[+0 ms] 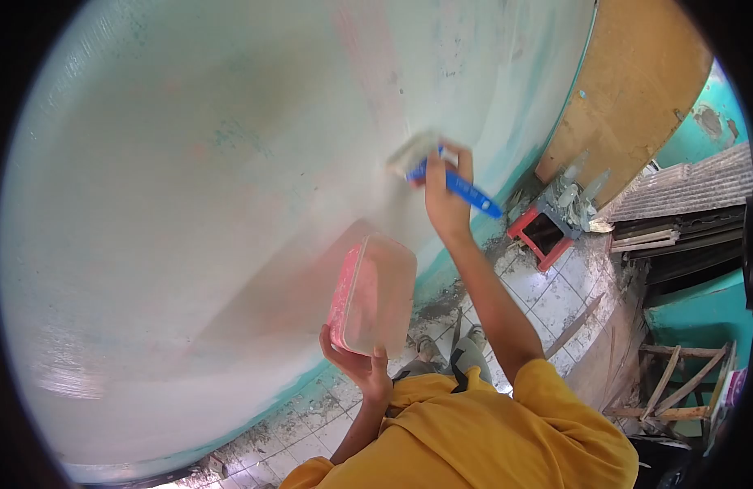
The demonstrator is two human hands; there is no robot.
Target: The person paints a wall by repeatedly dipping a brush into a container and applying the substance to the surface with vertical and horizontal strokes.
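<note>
A wide brush with a blue handle (pixel 472 194) is in my right hand (pixel 448 191), its pale bristles against the whitish wall (pixel 189 187). The bristles look blurred. Lower down, my left hand (pixel 362 368) grips the bottom end of a pink plastic container (pixel 372 293), which is tilted up close to the wall, its inside smeared whitish. Faint pink and teal patches show through the wall's pale coat.
A red and grey stool (pixel 547 232) with plastic bottles on it stands by a brown board (pixel 612 90). Corrugated sheets (pixel 690 191) are stacked at the right, above a wooden frame (pixel 678 383). White floor tiles (pixel 555 306) are dirty with debris.
</note>
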